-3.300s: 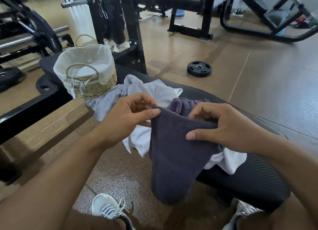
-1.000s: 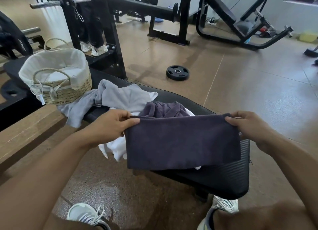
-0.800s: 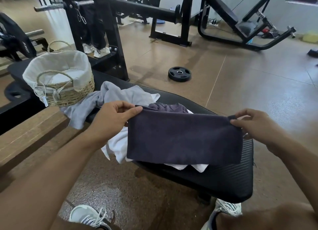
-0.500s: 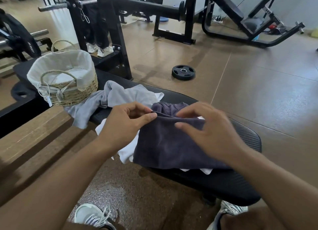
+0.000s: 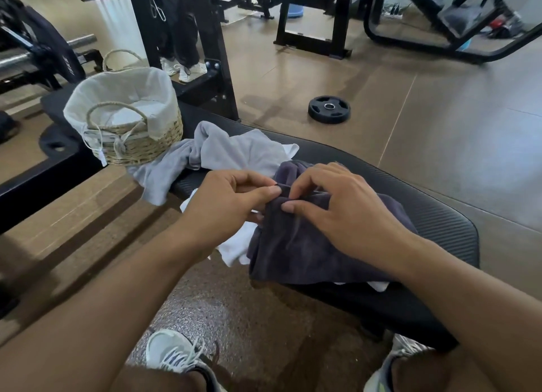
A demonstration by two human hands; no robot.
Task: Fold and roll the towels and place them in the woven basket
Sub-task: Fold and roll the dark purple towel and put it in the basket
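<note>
Head view. Item: dark towel [image 5: 316, 239], folding stage, no rolling yet by the look of it.

Progress: the dark towel is lying doubled over the near end of the bench [image 5: 434, 215], its top corners being brought together at the left; the fold is judged partway, with rolling and placing left to do. A grey towel [image 5: 234, 151] is lying crumpled at the dark one's 11 o'clock, unfolded. A white towel [image 5: 237, 245] is showing beneath the dark one at its 9 o'clock, also unfolded. The basket [image 5: 140, 145] is sitting on the bench at the grey towel's 9 o'clock, touching it; inside, only white lining or cloth is showing, and whether a rolled towel is lying in it cannot be told. Judgement: three towels are waiting, the task is in its early part.

Hands: the left hand [image 5: 223, 207] is pinching the dark towel's upper edge between thumb and curled fingers. The right hand [image 5: 340, 210] is reaching across from 3 o'clock, palm down, its thumb and forefinger pinching the same edge just beside the left's fingertips. Both forearms are angling inward from the lower frame corners.
</note>
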